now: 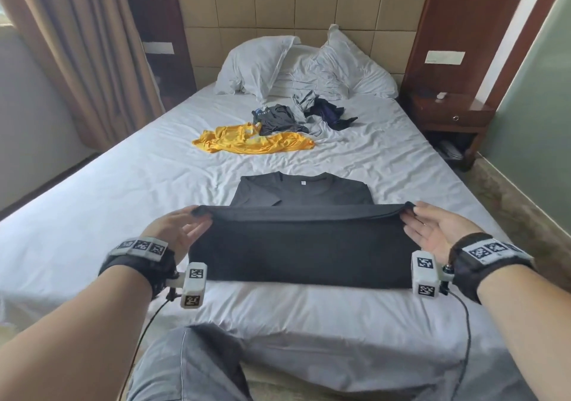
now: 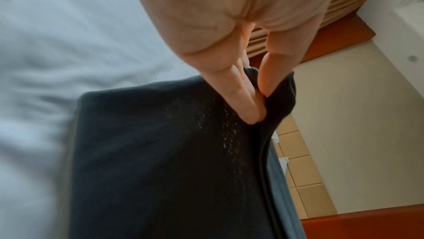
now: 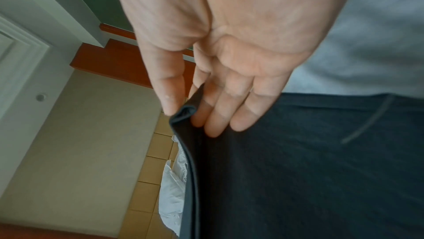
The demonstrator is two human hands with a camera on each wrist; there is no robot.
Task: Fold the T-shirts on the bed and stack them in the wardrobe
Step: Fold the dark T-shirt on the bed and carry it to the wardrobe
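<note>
I see the black T-shirt (image 1: 304, 240) at 6 o'clock on the bed (image 1: 386, 159), its lower part lifted toward the collar. My left hand (image 1: 180, 230) pinches its 9 o'clock corner between thumb and fingers (image 2: 246, 105) – my right hand (image 1: 438, 233) pinches the 3 o'clock corner, fingers (image 3: 220, 116) under the hem. At 12 o'clock lie a yellow T-shirt (image 1: 253, 142) and a heap of dark and grey clothes (image 1: 302, 113) – pillows (image 1: 256, 63) beyond
</note>
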